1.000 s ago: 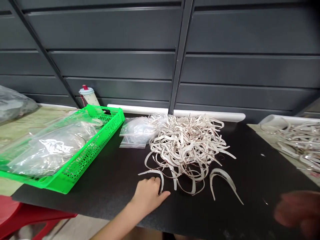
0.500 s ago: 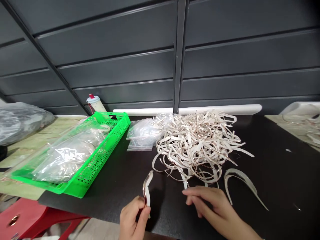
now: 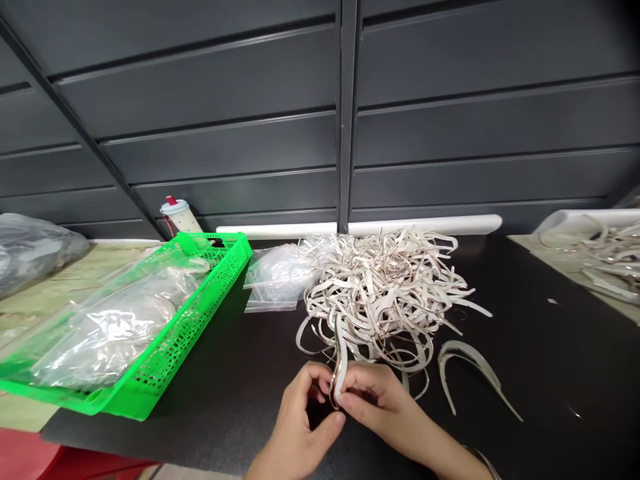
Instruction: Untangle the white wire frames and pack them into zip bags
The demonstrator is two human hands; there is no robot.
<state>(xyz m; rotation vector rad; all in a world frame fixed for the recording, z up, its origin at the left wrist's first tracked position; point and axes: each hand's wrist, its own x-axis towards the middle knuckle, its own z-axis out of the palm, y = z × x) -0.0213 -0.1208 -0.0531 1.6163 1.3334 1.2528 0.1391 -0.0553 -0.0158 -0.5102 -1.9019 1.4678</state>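
Note:
Both my hands meet at the near edge of a black table (image 3: 225, 373). My left hand (image 3: 300, 427) and my right hand (image 3: 380, 407) each pinch the lower end of one curved pale headband strip (image 3: 341, 360), which stands upright between them. Just behind it lies a big tangled heap of the same pale curved strips (image 3: 385, 293). A single loose strip (image 3: 467, 367) lies on the table to the right of my right hand.
A green plastic basket (image 3: 200, 313) with clear plastic bags stands at the left. A stack of small clear zip bags (image 3: 277, 280) lies beside the heap. A bottle (image 3: 179, 215) stands by the dark slatted wall. More strips (image 3: 605, 260) lie at the far right.
My left hand picked one strip off the table and lifted it. My right hand came in from the right and took hold of the same strip.

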